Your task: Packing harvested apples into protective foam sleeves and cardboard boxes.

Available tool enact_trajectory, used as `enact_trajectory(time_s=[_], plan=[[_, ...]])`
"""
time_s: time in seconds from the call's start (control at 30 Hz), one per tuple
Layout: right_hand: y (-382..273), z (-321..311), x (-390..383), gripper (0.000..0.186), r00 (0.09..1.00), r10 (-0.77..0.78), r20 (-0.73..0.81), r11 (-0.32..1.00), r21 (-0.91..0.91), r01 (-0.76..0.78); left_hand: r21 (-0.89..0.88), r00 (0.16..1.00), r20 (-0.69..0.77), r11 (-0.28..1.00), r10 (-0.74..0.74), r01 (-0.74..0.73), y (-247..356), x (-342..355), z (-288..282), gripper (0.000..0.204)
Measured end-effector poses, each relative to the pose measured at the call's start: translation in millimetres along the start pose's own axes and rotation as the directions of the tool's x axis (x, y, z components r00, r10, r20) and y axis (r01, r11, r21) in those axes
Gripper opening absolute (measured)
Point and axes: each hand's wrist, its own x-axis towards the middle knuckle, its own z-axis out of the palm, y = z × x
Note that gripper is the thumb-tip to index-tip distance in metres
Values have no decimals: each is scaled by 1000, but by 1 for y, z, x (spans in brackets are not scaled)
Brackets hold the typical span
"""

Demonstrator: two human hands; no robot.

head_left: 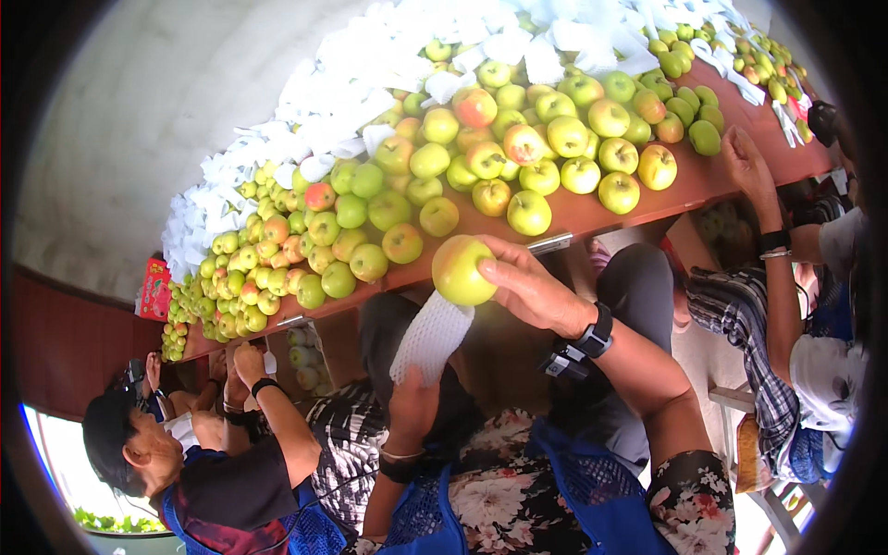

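Observation:
An apple [462, 270], yellow-green with a faint blush, is gripped in my right hand [535, 289] just beyond the table's front edge. Its lower side meets the top of a white foam net sleeve [433, 335]. From below, my left hand [413, 400] holds that sleeve, and the mesh covers its fingers. Many loose green and reddish apples [529, 213] lie along the red-brown table [573, 215] in front of me. Behind them is a heap of white foam net sleeves [342, 83].
On my left a person in a dark cap [111, 444] works at the same table. To the right, another person's hand [749, 171] reaches beside the apples. Open boxes [310, 356] with wrapped fruit stand under the table. A red carton [155, 289] is at the far left.

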Motion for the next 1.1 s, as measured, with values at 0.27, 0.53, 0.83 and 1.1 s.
enact_trajectory(time_s=[0.27,0.53,0.83,1.1], plan=[[10,1,9,47,995,98,-14,989,-111,-99,-51,993,108,997,57,-52,6,6,13,51],[27,6,10,49,991,124,39,984,-130,-118,-168,999,-33,986,2,-8,10,22,12,49],[27,6,13,48,983,178,41,982,51,-180,21,989,-114,996,92,-90,7,29,15,40],[29,-2,17,51,987,154,48,987,30,-156,-249,996,2,965,-87,85,0,22,9,53]])
